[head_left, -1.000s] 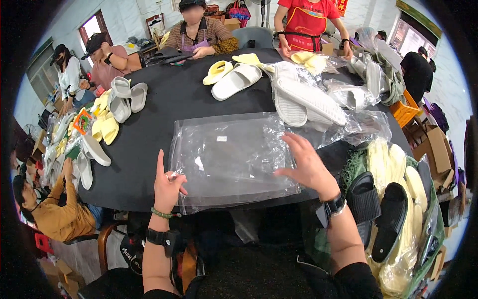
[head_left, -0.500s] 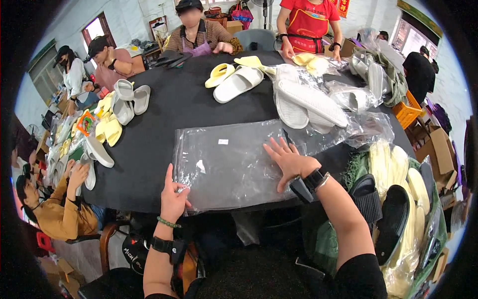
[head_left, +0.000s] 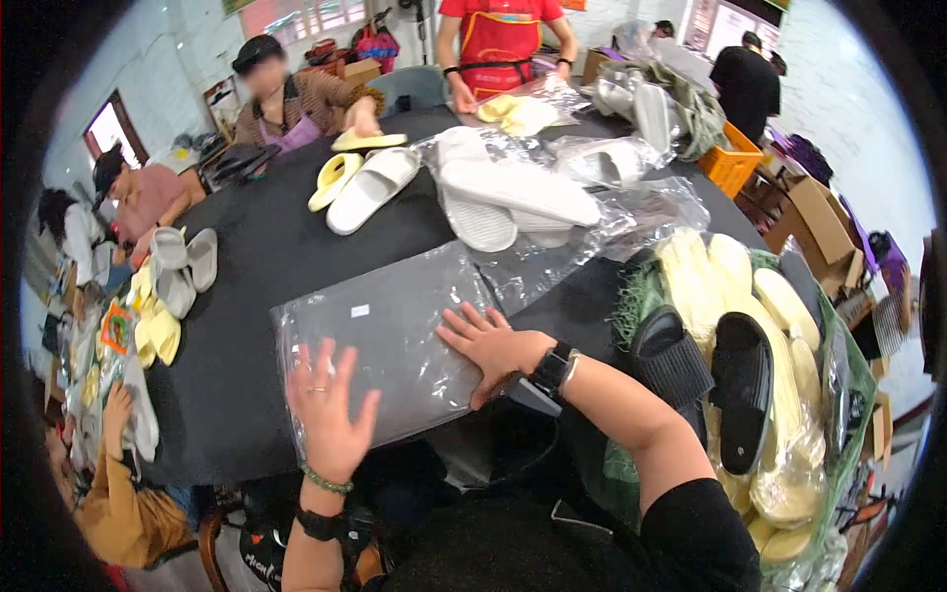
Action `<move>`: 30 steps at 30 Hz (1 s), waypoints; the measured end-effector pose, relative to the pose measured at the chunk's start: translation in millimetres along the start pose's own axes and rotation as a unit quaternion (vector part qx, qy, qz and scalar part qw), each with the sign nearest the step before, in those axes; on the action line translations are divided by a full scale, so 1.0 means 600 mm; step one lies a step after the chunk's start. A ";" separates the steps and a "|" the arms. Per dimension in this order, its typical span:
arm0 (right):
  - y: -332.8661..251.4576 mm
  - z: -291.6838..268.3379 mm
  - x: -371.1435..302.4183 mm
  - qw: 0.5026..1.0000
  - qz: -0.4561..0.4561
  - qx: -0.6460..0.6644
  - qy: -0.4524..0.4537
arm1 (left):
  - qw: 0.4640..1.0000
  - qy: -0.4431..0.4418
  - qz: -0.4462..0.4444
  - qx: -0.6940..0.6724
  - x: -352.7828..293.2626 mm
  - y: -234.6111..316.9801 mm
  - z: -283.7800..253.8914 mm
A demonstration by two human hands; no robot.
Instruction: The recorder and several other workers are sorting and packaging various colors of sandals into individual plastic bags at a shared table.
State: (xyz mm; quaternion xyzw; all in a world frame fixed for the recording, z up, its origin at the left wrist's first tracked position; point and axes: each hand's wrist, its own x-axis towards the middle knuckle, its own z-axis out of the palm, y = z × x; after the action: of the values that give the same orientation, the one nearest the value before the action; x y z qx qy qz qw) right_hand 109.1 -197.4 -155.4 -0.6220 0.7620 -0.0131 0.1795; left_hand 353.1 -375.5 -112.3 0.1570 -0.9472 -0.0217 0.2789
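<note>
A flat stack of clear plastic bags (head_left: pixel 395 340) with a small white label lies at the near edge of the black table. My left hand (head_left: pixel 333 407) is over its left part, fingers spread, holding nothing; whether it touches the plastic I cannot tell. On the right side of the stack my right hand (head_left: pixel 493 353) lies with its fingers outstretched and palm down. Beyond it, white slides (head_left: pixel 518 192) are piled on and among loose clear bags (head_left: pixel 552 266). A white slide (head_left: pixel 373 190) and a yellow slide (head_left: pixel 333 182) sit farther left.
At my right stands a green woven sack (head_left: pixel 846 434) full of yellow slides, with a black slide (head_left: pixel 742 390) on top. Grey slides (head_left: pixel 201 259) lie at the table's left. Across it, a person's hand (head_left: pixel 362 118) touches a yellow slide. An orange crate (head_left: pixel 730 161) stands far right.
The view has swung to the right. My left hand has gone from a pointing pose at the bags' left edge to spread fingers over them. A person opposite has reached to a yellow slide.
</note>
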 end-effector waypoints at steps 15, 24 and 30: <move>0.199 -0.111 -0.028 0.867 0.260 -0.371 0.206 | 0.978 -0.195 0.017 -0.067 -0.034 0.010 0.141; 0.218 -0.155 -0.012 0.856 0.240 -0.374 0.265 | 0.982 -0.174 0.025 -0.069 -0.049 0.005 0.151; 0.228 -0.135 -0.004 0.839 0.264 -0.404 0.251 | 0.981 -0.179 0.022 -0.071 -0.047 0.005 0.152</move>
State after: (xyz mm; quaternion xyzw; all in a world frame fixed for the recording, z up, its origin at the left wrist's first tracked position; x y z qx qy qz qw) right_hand -43.3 -180.8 -112.6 -0.3896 0.8542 0.1877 -0.2886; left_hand 325.7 -368.0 -203.4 0.1095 -0.9810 -0.1107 0.1159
